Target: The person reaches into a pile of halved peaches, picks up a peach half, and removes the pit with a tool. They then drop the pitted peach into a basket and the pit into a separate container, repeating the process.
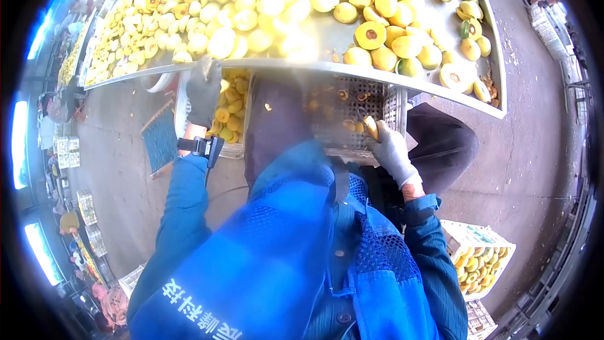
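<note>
Many halved yellow peaches [370,35], some with the stone still in, are heaped on a metal-edged table [440,92]. My left hand [202,91], in a dark glove, is by the table's near edge, beside a crate of peach halves [231,106]; its fingers are blurred. My right hand [391,149], in a pale grey glove, is closed around a small hand tool [371,127] with a yellowish handle and a thin dark metal tip. That tool is over a grey perforated crate [393,104] with a few brownish scraps in it.
A white crate full of peach halves [481,264] stands on the floor at the lower right. A teal woven piece [160,138] lies on the floor at left. My knees are under the table between the crates. More stacked crates [68,151] stand far left.
</note>
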The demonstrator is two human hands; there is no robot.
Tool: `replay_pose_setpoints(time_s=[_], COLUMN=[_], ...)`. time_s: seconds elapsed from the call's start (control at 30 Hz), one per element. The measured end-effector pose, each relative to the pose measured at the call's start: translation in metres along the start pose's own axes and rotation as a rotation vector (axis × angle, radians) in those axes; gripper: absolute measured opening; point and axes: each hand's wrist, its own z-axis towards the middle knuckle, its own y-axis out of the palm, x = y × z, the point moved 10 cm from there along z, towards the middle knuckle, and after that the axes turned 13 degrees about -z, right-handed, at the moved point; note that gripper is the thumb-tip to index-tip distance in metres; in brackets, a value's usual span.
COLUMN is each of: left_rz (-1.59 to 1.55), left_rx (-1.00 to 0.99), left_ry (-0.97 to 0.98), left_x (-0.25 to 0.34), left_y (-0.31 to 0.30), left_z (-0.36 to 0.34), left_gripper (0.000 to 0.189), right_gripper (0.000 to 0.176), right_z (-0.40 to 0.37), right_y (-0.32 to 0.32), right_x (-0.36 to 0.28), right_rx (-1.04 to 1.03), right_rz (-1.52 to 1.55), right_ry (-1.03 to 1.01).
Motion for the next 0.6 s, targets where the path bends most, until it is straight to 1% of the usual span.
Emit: replay_pose_setpoints(time_s=[0.03, 0.1, 0.17, 0.23, 0.33, 0.43, 0.47, 0.5, 0.53, 0.57, 0.6], left_rz=[0.166, 0.109, 0.055, 0.116, -0.100, -0.322, -0.434, -0.526, -0.614, -0.697, -0.731], left_rx=[0.084, 0.021, -0.148, -0.511, -0.539, -0.480, -0.503, -0.497, -0.523, -0.543, -0.572], left_ry=[0.274, 0.405, 0.457, 0.050, 0.187, 0.247, 0.123, 0.166, 0.024, -0.123, -0.135], left_x=[0.026, 0.077, 0.087, 0.080, 0.083, 0.090, 0.109, 0.120, 0.128, 0.140, 0.159], left_y=[0.001, 0.029, 0.083, 0.145, 0.190, 0.205, 0.192, 0.186, 0.182, 0.174, 0.167], left_z=[0.002, 0.015, 0.028, 0.044, 0.047, 0.047, 0.047, 0.046, 0.043, 0.035, 0.024], left_gripper=[0.032, 0.036, 0.040, 0.047, 0.050, 0.047, 0.046, 0.044, 0.042, 0.041, 0.043], right_gripper=[0.033, 0.024, 0.024, 0.024, 0.024, 0.020, 0.016, 0.017, 0.020, 0.021, 0.022], right_z=[0.002, 0.005, 0.007, 0.006, 0.000, 0.013, 0.018, 0.026, 0.029, 0.032, 0.035], right_y=[0.000, 0.000, 0.012, 0.015, 0.000, -0.024, -0.038, -0.052, -0.075, -0.090, -0.103], right_x=[-0.004, -0.015, -0.013, -0.011, -0.019, -0.029, -0.032, -0.037, -0.053, -0.066, -0.077], right_rx=[0.028, 0.084, 0.045, 0.014, 0.004, 0.063, 0.129, 0.191, 0.221, 0.294, 0.367], right_rz=[0.013, 0.041, 0.032, 0.024, 0.039, 0.237, 0.392, 0.536, 0.820, 0.865, 0.907], right_ry=[-0.035, -0.103, -0.094, -0.065, -0.016, 0.019, 0.098, 0.148, 0.219, 0.209, 0.194])
